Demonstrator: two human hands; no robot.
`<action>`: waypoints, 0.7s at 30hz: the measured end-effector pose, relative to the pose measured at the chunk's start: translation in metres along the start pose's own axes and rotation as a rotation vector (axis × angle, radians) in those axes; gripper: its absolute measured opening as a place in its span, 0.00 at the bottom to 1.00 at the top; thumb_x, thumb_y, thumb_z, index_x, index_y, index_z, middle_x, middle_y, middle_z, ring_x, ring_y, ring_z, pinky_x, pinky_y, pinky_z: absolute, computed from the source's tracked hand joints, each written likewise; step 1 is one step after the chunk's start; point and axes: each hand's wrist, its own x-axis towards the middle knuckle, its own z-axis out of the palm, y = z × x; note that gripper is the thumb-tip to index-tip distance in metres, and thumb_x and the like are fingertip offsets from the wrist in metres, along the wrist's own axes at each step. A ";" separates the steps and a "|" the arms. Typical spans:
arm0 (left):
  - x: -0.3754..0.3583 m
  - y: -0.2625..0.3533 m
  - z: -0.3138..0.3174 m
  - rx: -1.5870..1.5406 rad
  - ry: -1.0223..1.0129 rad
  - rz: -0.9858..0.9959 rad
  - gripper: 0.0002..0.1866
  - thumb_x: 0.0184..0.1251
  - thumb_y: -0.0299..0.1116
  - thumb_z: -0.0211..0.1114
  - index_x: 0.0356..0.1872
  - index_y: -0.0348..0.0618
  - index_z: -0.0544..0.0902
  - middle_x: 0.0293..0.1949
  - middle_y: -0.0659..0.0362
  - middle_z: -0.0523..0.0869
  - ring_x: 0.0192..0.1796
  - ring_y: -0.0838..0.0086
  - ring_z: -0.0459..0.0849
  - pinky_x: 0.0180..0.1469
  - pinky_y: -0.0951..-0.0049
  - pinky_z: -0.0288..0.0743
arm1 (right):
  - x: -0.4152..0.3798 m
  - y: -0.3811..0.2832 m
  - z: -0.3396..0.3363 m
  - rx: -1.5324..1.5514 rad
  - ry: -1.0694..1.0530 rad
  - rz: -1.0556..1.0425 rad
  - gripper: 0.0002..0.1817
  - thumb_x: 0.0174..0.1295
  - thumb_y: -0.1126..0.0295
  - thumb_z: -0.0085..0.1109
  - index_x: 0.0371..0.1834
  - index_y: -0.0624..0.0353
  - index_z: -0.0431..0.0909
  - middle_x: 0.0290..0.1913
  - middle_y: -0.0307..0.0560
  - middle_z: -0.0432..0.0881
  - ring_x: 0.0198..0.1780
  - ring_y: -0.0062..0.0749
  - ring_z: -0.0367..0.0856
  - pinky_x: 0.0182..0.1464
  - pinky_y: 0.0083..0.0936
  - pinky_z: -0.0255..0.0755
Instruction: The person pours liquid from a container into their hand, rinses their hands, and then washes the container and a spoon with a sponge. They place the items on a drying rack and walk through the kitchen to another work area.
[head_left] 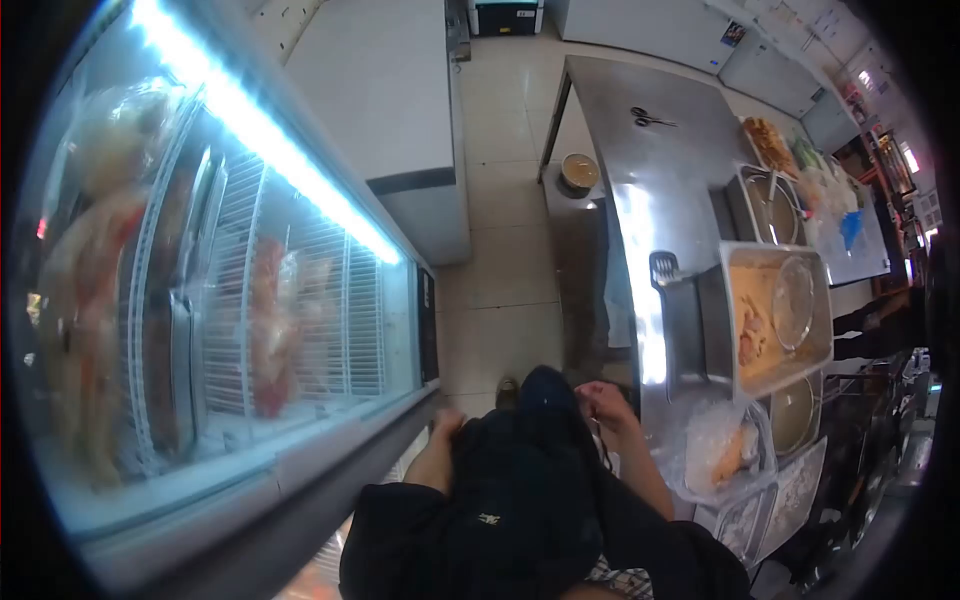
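My left hand point(449, 421) is low at my left side, close to the end of the grey lower frame point(330, 455) of a lit display fridge. It looks small and rounded from here, and its fingers are mostly hidden. On the other side, my right hand point(606, 402) hangs in front of my thigh, near the edge of the steel table point(690, 110). Its fingers are loosely bent and apart, with nothing visible in them. Inside the fridge, wire shelves point(225, 250) carry plastic-wrapped food, including a reddish bag point(275, 340).
The table bears scissors point(650, 118), a slotted turner point(664, 268), a metal tray point(779, 385) with food pieces, and a clear plastic bag point(715, 440). A round tub point(579, 172) sits beside its left edge. A tiled floor aisle point(500, 285) runs between fridge and table.
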 end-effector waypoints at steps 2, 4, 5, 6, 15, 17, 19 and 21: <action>0.026 0.065 -0.153 -0.881 0.182 -0.400 0.15 0.54 0.41 0.65 0.24 0.36 0.81 0.23 0.48 0.82 0.29 0.61 0.82 0.37 0.59 0.76 | 0.027 -0.075 -0.001 0.137 0.002 -0.022 0.10 0.67 0.69 0.53 0.44 0.64 0.77 0.22 0.35 0.71 0.19 0.17 0.65 0.22 0.17 0.61; 0.078 0.083 -0.224 -0.909 0.231 -0.395 0.15 0.54 0.41 0.65 0.23 0.37 0.81 0.20 0.48 0.80 0.27 0.61 0.81 0.36 0.59 0.75 | 0.063 -0.127 -0.006 0.192 0.010 -0.045 0.10 0.67 0.69 0.53 0.44 0.64 0.77 0.21 0.35 0.69 0.19 0.17 0.64 0.21 0.16 0.60; 0.115 0.087 -0.253 -0.886 0.253 -0.320 0.14 0.54 0.40 0.65 0.22 0.37 0.81 0.18 0.48 0.79 0.26 0.62 0.81 0.35 0.59 0.75 | 0.093 -0.156 -0.015 0.233 0.022 -0.081 0.10 0.68 0.70 0.52 0.44 0.64 0.77 0.20 0.34 0.67 0.18 0.17 0.62 0.21 0.16 0.58; 0.156 0.091 -0.285 -0.864 0.283 -0.244 0.14 0.55 0.39 0.65 0.20 0.38 0.80 0.16 0.48 0.78 0.25 0.63 0.80 0.34 0.60 0.74 | 0.122 -0.187 -0.027 0.227 0.009 -0.091 0.09 0.68 0.70 0.52 0.44 0.64 0.77 0.19 0.34 0.67 0.18 0.16 0.62 0.21 0.16 0.59; 0.348 0.135 -0.566 -0.786 0.165 0.110 0.11 0.60 0.39 0.66 0.31 0.41 0.81 0.26 0.55 0.83 0.26 0.70 0.80 0.34 0.67 0.75 | 0.322 -0.548 -0.076 -0.063 0.060 -0.361 0.10 0.65 0.69 0.56 0.45 0.63 0.78 0.27 0.38 0.76 0.25 0.22 0.77 0.27 0.20 0.71; 0.393 0.128 -0.624 -0.810 0.138 0.148 0.13 0.64 0.38 0.63 0.41 0.39 0.78 0.33 0.57 0.84 0.26 0.71 0.79 0.31 0.70 0.75 | 0.369 -0.617 -0.079 0.085 0.054 -0.364 0.11 0.64 0.68 0.57 0.44 0.63 0.78 0.29 0.40 0.78 0.27 0.24 0.79 0.31 0.22 0.75; 0.414 0.134 -0.703 -1.059 0.174 0.078 0.13 0.66 0.36 0.62 0.44 0.38 0.76 0.36 0.56 0.84 0.26 0.75 0.79 0.27 0.75 0.75 | 0.439 -0.663 -0.089 -0.526 0.111 -0.654 0.13 0.61 0.66 0.59 0.45 0.64 0.79 0.35 0.45 0.80 0.35 0.32 0.82 0.41 0.27 0.77; 0.441 0.135 -0.767 -1.054 0.182 0.106 0.13 0.68 0.36 0.60 0.46 0.37 0.75 0.37 0.55 0.83 0.26 0.76 0.79 0.25 0.77 0.74 | 0.487 -0.712 -0.092 -0.723 0.278 -0.724 0.15 0.58 0.64 0.61 0.45 0.62 0.80 0.40 0.50 0.81 0.40 0.38 0.82 0.44 0.29 0.76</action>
